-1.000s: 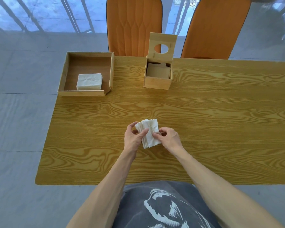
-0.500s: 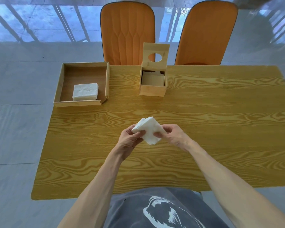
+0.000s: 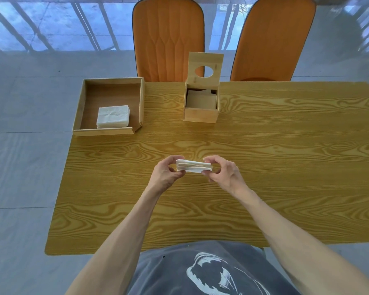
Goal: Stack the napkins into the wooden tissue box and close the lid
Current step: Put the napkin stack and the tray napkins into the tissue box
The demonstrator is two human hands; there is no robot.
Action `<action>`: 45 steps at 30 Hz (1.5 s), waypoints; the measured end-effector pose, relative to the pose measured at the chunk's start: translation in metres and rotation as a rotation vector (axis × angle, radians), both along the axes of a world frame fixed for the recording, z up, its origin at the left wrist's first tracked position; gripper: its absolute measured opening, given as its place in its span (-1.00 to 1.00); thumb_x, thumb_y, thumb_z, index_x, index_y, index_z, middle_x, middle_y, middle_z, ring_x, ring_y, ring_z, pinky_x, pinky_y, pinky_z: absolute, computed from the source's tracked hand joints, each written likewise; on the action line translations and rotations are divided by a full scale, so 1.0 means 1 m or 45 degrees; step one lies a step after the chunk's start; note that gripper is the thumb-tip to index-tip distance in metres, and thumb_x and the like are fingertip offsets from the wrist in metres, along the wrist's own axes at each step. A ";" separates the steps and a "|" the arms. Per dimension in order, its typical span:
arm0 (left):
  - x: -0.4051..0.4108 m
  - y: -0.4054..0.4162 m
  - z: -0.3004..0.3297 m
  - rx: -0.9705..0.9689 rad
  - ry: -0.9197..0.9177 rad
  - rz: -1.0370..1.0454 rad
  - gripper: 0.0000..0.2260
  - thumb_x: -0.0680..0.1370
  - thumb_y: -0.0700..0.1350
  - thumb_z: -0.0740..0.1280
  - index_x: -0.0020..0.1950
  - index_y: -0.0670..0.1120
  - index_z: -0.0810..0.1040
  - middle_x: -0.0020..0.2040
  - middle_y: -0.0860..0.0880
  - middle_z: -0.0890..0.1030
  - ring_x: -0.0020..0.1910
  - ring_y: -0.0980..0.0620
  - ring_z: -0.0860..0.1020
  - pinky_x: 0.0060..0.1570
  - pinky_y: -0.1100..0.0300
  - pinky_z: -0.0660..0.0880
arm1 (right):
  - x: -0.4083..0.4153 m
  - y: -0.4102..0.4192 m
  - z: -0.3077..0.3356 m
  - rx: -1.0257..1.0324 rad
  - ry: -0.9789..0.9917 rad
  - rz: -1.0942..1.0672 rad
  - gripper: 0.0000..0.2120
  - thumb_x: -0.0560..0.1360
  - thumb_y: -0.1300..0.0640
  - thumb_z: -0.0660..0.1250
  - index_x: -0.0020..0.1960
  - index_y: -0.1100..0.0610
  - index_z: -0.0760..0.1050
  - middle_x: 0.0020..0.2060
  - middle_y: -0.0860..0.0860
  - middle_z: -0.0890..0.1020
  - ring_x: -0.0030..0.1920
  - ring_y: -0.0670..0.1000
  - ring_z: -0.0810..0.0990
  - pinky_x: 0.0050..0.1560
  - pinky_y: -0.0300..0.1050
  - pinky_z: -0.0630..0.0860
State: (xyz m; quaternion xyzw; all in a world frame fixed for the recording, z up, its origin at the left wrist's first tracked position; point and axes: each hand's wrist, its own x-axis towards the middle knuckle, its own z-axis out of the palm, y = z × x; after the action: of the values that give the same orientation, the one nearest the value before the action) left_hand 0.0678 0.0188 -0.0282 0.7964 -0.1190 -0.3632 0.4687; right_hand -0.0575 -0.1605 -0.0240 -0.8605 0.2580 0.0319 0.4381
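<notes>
A stack of white napkins (image 3: 193, 166) hangs flat above the table's middle, seen edge-on. My left hand (image 3: 166, 175) pinches its left end and my right hand (image 3: 223, 175) pinches its right end. At the table's far side stands the wooden tissue box (image 3: 200, 115), its lid (image 3: 205, 65) with an oval hole tipped up and open. Napkins lie inside the box (image 3: 201, 100). Another white napkin pile (image 3: 113, 116) rests in the wooden tray (image 3: 103, 131) at the far left.
The wooden table (image 3: 264, 167) reaches to both sides. Two orange chairs (image 3: 168, 37) stand behind its far edge. The tray overhangs the table's left corner. Grey tiled floor lies all around.
The napkin stack has turned from facing up and tilted to lying flat and edge-on between both hands. The hands have spread to its two ends.
</notes>
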 end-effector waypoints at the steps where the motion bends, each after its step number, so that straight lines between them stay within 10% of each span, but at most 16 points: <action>1: -0.001 0.001 -0.001 -0.020 0.035 0.009 -0.63 0.44 -0.19 0.51 0.20 0.09 0.61 -0.09 0.11 0.66 -0.40 0.29 0.47 -0.35 0.45 0.43 | -0.001 0.001 -0.001 0.037 -0.001 -0.014 -0.69 0.44 0.08 0.51 0.17 -0.02 0.59 0.05 -0.14 0.68 -0.35 -0.14 0.71 -0.09 -0.13 0.62; 11: -0.005 -0.004 -0.001 -0.170 0.043 0.102 -0.65 0.48 -0.26 0.45 0.22 0.01 0.61 0.13 0.06 0.65 -0.22 0.24 0.63 -0.24 0.37 0.50 | 0.006 0.008 0.004 0.339 -0.122 -0.185 -0.78 0.51 0.22 0.45 0.15 0.09 0.62 -0.10 0.05 0.72 -0.17 0.02 0.73 -0.22 -0.03 0.70; 25: 0.040 -0.035 0.025 -0.143 -0.125 0.001 -0.74 0.51 -0.04 0.46 0.15 -0.08 0.55 -0.05 -0.01 0.69 -0.16 0.07 0.65 -0.23 0.33 0.55 | 0.035 -0.027 0.022 0.189 -0.178 -0.239 -0.81 0.53 0.09 0.44 0.13 0.07 0.60 -0.15 -0.06 0.70 -0.29 -0.07 0.71 -0.30 -0.19 0.62; 45: 0.161 -0.133 0.072 -0.143 -0.182 0.060 -0.68 0.56 0.07 0.36 0.22 -0.10 0.53 0.09 -0.06 0.67 -0.09 0.08 0.64 -0.28 0.27 0.53 | 0.164 -0.122 0.067 0.095 -0.286 -0.351 -0.88 0.58 0.07 0.37 0.09 0.06 0.60 -0.16 -0.02 0.68 -0.22 0.13 0.72 -0.28 0.15 0.67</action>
State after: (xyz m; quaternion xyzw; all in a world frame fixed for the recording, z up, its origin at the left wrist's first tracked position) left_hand 0.2288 -0.1138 0.0440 0.7953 -0.1534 -0.2870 0.5114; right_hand 0.1066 -0.2826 0.0435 -0.7981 0.3217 -0.1154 0.4962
